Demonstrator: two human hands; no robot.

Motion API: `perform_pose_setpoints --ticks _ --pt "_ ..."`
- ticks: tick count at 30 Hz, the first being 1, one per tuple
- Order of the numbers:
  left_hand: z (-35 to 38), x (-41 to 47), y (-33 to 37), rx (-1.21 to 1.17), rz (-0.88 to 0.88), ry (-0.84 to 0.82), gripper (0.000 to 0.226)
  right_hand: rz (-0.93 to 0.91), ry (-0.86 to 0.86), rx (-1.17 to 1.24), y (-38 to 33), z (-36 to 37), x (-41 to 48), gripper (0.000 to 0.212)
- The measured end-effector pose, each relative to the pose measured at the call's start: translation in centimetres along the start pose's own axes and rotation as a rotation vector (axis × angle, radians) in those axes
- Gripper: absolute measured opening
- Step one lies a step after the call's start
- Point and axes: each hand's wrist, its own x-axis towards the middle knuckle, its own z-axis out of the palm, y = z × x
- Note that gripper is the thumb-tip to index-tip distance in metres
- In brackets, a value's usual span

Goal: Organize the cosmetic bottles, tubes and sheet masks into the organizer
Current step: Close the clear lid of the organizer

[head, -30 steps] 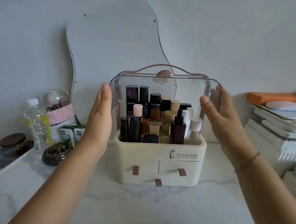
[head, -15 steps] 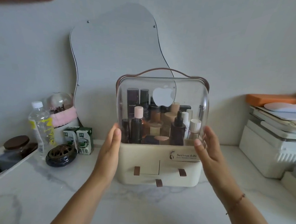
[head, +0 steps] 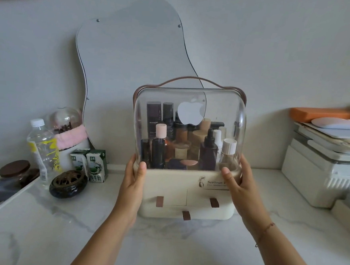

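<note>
A cream organizer [head: 178, 184] with small drawers stands on the marble counter, centre of view. Its clear domed lid [head: 190, 104] is down over the top compartment. Several cosmetic bottles [head: 208, 151] stand upright inside, dark, amber and white ones. My left hand [head: 132, 183] presses on the organizer's left side, thumb on the lid's lower front edge. My right hand [head: 241, 184] holds the right side the same way, covering part of the label. No sheet masks or tubes are visible outside.
A wavy mirror [head: 129, 56] leans on the wall behind. At the left stand a water bottle [head: 42, 150], two small cartons [head: 91, 163], a dark round burner [head: 68, 184] and a white tray [head: 3, 199]. Stacked white boxes [head: 321, 163] fill the right.
The clear lid swung down from half-raised to closed. Both hands slid down its sides to the seam with the base. The camera moved closer.
</note>
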Motion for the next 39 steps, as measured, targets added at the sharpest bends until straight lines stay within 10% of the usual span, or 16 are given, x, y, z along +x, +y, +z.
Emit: perform_pose_setpoints --ticks 13,20,26,39 --pt "5.7 -0.8 -0.2 -0.052 -0.062 -0.153 0.034 0.000 0.112 0.023 1.2 -5.4 0.7 0.043" --pt "11.8 -1.3 -0.9 -0.174 -0.020 -0.301 0.058 0.086 0.137 0.073 2.8 -11.8 0.4 0.079" --pt "14.6 -1.5 -3.0 -0.132 -0.011 -0.369 0.093 0.182 0.219 0.063 6.2 -13.8 -0.2 0.064" --pt "17.9 2.2 -4.9 -0.124 -0.040 -0.403 0.091 0.277 0.356 -0.007 8.3 -15.3 2.5 0.076"
